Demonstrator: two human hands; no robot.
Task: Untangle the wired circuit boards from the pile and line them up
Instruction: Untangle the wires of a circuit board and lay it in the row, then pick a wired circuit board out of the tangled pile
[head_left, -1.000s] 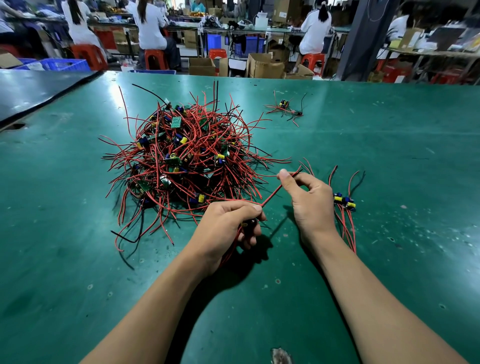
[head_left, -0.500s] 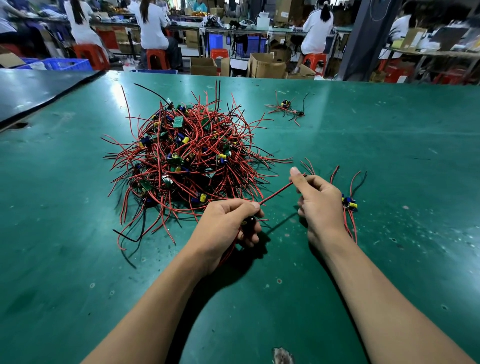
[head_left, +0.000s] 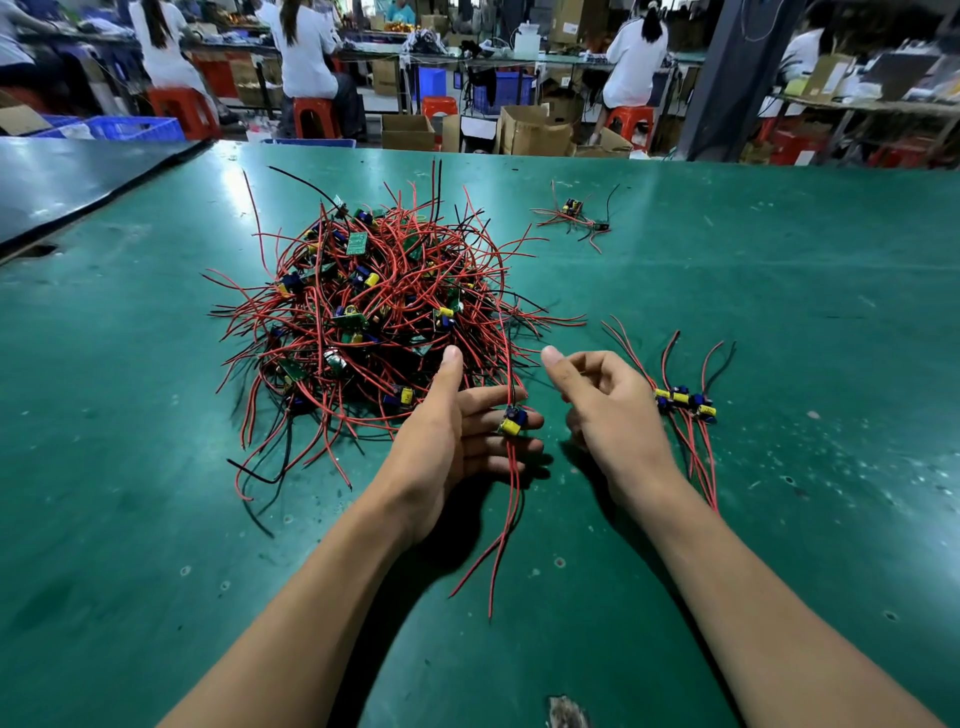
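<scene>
Our left hand (head_left: 457, 431) lies flat-fingered, one board (head_left: 513, 420) resting across its fingertips, wires trailing toward the near edge of the table (head_left: 779, 312). Our right hand (head_left: 608, 410) is relaxed, fingers loosely curled, holding nothing. The pile (head_left: 374, 322) sits left of centre; the row (head_left: 685, 402) lies just beside the right hand, toward the right edge.

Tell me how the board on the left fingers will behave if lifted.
Likely floppy: red wires from the board droop below the left hand. Probably light: straight fingers carry it. May snag, since a wire runs up toward the pile.
</scene>
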